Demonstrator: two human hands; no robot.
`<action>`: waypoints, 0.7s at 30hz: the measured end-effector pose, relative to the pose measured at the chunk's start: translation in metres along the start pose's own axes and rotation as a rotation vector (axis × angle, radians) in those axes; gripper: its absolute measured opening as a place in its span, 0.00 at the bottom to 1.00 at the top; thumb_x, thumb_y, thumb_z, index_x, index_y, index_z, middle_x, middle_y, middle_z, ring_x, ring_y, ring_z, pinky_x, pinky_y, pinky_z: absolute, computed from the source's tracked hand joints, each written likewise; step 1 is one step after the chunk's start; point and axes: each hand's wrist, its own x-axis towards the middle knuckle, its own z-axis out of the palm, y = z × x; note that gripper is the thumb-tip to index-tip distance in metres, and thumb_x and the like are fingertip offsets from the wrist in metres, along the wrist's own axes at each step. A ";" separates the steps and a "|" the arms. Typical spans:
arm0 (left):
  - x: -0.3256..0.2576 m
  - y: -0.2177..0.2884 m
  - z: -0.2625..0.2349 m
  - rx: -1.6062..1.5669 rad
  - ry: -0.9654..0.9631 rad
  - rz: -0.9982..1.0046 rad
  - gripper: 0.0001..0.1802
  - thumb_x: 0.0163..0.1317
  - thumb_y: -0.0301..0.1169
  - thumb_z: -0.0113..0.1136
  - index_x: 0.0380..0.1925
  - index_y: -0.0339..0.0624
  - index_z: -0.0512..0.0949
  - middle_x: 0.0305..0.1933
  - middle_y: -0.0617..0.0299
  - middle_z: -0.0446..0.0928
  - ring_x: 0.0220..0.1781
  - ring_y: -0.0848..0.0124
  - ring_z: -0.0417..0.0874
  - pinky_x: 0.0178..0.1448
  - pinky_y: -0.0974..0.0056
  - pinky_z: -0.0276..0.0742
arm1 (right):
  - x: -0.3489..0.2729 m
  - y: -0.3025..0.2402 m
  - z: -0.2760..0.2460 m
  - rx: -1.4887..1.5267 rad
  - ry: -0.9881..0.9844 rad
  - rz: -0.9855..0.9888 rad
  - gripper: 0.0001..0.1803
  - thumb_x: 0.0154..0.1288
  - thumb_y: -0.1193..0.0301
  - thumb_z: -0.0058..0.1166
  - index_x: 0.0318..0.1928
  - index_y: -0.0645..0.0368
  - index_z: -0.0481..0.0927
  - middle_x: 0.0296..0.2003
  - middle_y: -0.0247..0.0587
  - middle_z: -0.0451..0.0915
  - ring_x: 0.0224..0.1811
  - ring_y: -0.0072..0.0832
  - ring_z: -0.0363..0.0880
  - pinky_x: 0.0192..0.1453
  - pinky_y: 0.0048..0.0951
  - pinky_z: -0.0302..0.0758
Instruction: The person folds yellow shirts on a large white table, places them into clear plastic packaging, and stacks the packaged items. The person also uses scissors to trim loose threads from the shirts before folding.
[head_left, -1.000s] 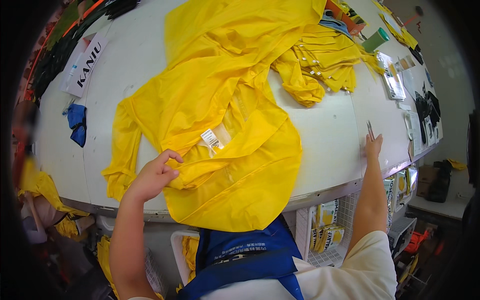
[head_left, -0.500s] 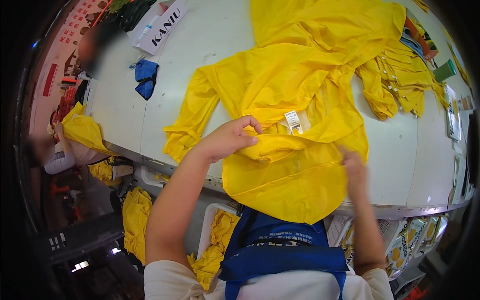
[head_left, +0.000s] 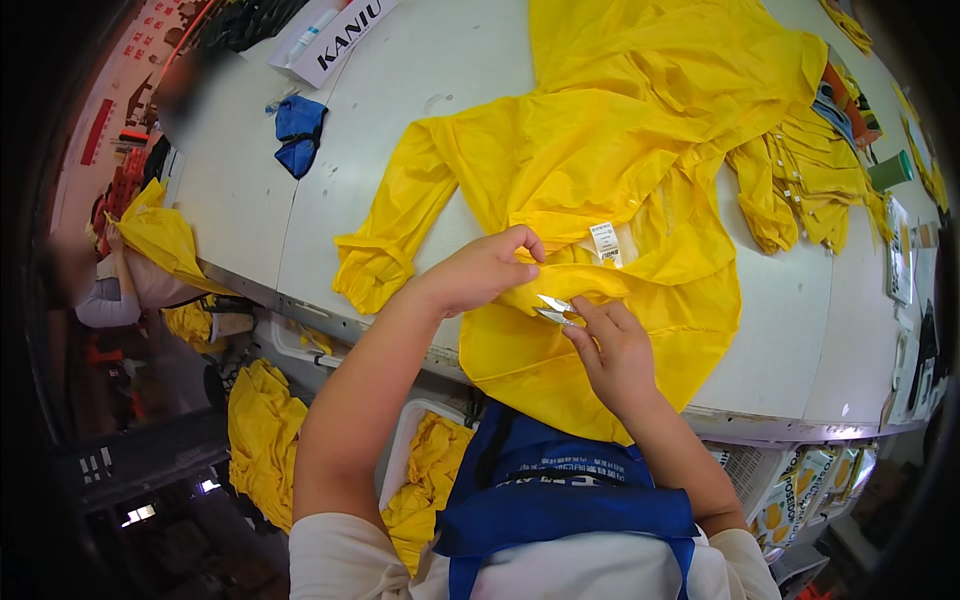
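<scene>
A yellow raincoat (head_left: 590, 160) lies spread over the table, its hood end hanging over the near edge. My left hand (head_left: 490, 268) pinches the fabric beside the neck opening, thumb and index finger closed on it. In my right hand (head_left: 612, 350) is a pair of thread snips (head_left: 556, 310); the two pointed blades stand apart, just below the left fingertips and over the yellow cloth. A white label (head_left: 605, 244) shows inside the neck, right of my left hand. Whether a thread lies between the blades is too small to tell.
Stacked yellow pieces (head_left: 815, 165) lie at the right, near a green cylinder (head_left: 890, 171). A blue cloth item (head_left: 298, 135) and a white box (head_left: 330, 42) are at the far left. Below the edge stands a white bin (head_left: 400, 455) of yellow fabric. Another person handles yellow cloth (head_left: 160, 240) at left.
My right hand has swung left from the coat's right side to the neck, bringing the snips beside my left hand. My left hand keeps its pinch on the fabric.
</scene>
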 end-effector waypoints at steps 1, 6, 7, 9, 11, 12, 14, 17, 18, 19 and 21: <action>0.000 0.000 -0.001 0.004 -0.003 0.002 0.08 0.64 0.32 0.53 0.43 0.48 0.70 0.23 0.74 0.63 0.25 0.82 0.59 0.28 0.73 0.54 | 0.000 0.000 0.003 0.015 0.012 0.000 0.17 0.55 0.70 0.62 0.46 0.59 0.78 0.28 0.42 0.74 0.29 0.37 0.75 0.32 0.33 0.73; 0.003 -0.005 -0.002 0.033 0.009 -0.006 0.08 0.64 0.33 0.53 0.43 0.49 0.70 0.23 0.74 0.63 0.25 0.82 0.59 0.28 0.73 0.54 | -0.001 0.005 0.017 0.089 0.068 -0.035 0.16 0.55 0.73 0.62 0.45 0.59 0.79 0.28 0.43 0.75 0.29 0.38 0.76 0.32 0.33 0.73; 0.005 -0.007 -0.002 0.049 0.011 -0.008 0.08 0.64 0.33 0.53 0.43 0.49 0.70 0.23 0.74 0.63 0.25 0.83 0.58 0.28 0.73 0.55 | -0.001 0.006 0.018 0.119 0.081 -0.038 0.15 0.55 0.73 0.61 0.45 0.59 0.79 0.28 0.42 0.74 0.28 0.37 0.75 0.31 0.32 0.72; 0.009 -0.009 -0.003 0.090 0.030 0.005 0.07 0.64 0.32 0.53 0.41 0.49 0.71 0.23 0.71 0.66 0.25 0.81 0.62 0.28 0.74 0.56 | -0.003 0.012 0.015 0.177 0.110 -0.044 0.15 0.56 0.75 0.60 0.46 0.59 0.80 0.28 0.41 0.74 0.27 0.35 0.74 0.31 0.30 0.71; 0.011 -0.017 -0.005 0.268 0.125 0.041 0.06 0.63 0.32 0.53 0.40 0.49 0.72 0.24 0.67 0.69 0.26 0.77 0.67 0.31 0.72 0.60 | -0.014 0.030 -0.005 0.162 0.196 0.193 0.14 0.59 0.78 0.58 0.47 0.59 0.80 0.27 0.37 0.73 0.26 0.28 0.70 0.31 0.26 0.69; 0.012 -0.023 -0.006 0.430 0.208 0.073 0.06 0.62 0.31 0.53 0.39 0.48 0.72 0.25 0.64 0.72 0.27 0.74 0.70 0.32 0.69 0.62 | -0.022 0.053 -0.018 0.096 0.291 0.255 0.14 0.60 0.78 0.56 0.48 0.59 0.79 0.28 0.35 0.72 0.27 0.25 0.68 0.32 0.24 0.68; 0.021 -0.050 -0.006 0.673 0.358 0.206 0.05 0.61 0.29 0.53 0.37 0.47 0.73 0.28 0.60 0.75 0.31 0.68 0.74 0.38 0.64 0.66 | -0.046 0.119 -0.050 -0.039 0.481 0.376 0.14 0.64 0.77 0.52 0.51 0.59 0.78 0.29 0.32 0.72 0.29 0.21 0.65 0.35 0.21 0.66; 0.027 -0.104 -0.004 0.797 0.595 0.467 0.08 0.59 0.28 0.55 0.39 0.44 0.73 0.36 0.55 0.77 0.40 0.59 0.76 0.48 0.56 0.67 | -0.092 0.207 -0.105 -0.388 0.586 0.534 0.14 0.66 0.71 0.52 0.51 0.60 0.78 0.33 0.40 0.76 0.31 0.26 0.71 0.37 0.26 0.70; 0.023 -0.113 0.000 0.752 0.684 0.534 0.10 0.59 0.28 0.55 0.42 0.44 0.73 0.39 0.54 0.76 0.45 0.57 0.75 0.51 0.54 0.66 | -0.104 0.219 -0.121 -0.430 0.521 0.615 0.17 0.66 0.70 0.52 0.54 0.59 0.76 0.36 0.39 0.76 0.35 0.30 0.72 0.42 0.32 0.71; 0.018 -0.121 0.005 0.705 0.764 0.604 0.12 0.59 0.29 0.56 0.44 0.44 0.73 0.41 0.54 0.76 0.49 0.55 0.74 0.55 0.52 0.64 | -0.108 0.222 -0.131 -0.591 0.421 0.677 0.20 0.64 0.71 0.54 0.56 0.59 0.73 0.41 0.41 0.76 0.41 0.33 0.72 0.48 0.36 0.69; -0.002 -0.139 0.021 0.661 1.015 0.525 0.18 0.57 0.27 0.58 0.48 0.40 0.70 0.47 0.51 0.72 0.52 0.53 0.71 0.57 0.52 0.64 | -0.113 0.218 -0.138 -0.821 0.358 0.625 0.26 0.60 0.71 0.56 0.60 0.59 0.69 0.50 0.44 0.73 0.52 0.39 0.70 0.57 0.42 0.65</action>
